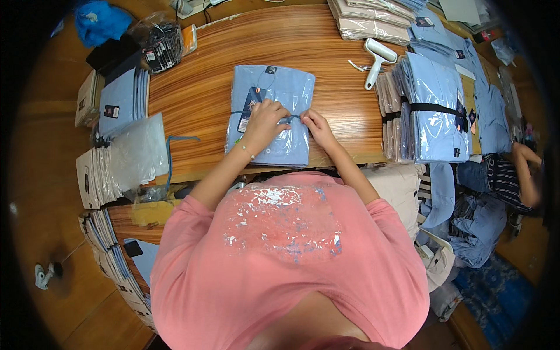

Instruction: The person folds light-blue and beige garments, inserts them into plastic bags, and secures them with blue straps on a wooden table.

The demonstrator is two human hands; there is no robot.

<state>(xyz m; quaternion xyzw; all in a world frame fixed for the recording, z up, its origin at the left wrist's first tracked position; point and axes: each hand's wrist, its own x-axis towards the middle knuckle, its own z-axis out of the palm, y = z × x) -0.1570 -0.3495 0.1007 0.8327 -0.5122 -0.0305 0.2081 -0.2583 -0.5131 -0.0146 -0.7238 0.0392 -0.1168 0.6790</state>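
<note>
A stack of folded light-blue shirts in clear plastic bags [286, 87] lies in front of me, with a dark hang tag [252, 104] on top. Around its middle runs a blue fabric strip [238, 111]. My left hand [267, 123] rests on the top bag, its fingers closed on the strip near the centre. At the stack's right edge, my right hand [319, 129] pinches the strip between thumb and fingers. The strip between the two hands looks gathered or knotted; the fingers partly cover it.
A white lint roller [379, 61] lies at the right, beside strapped stacks of bagged blue shirts [434, 87]. More bagged shirts [119, 99] and plastic bags [140, 146] stand at the left. A loose blue strip [170, 157] hangs there. Another person's arm [528, 175] shows far right.
</note>
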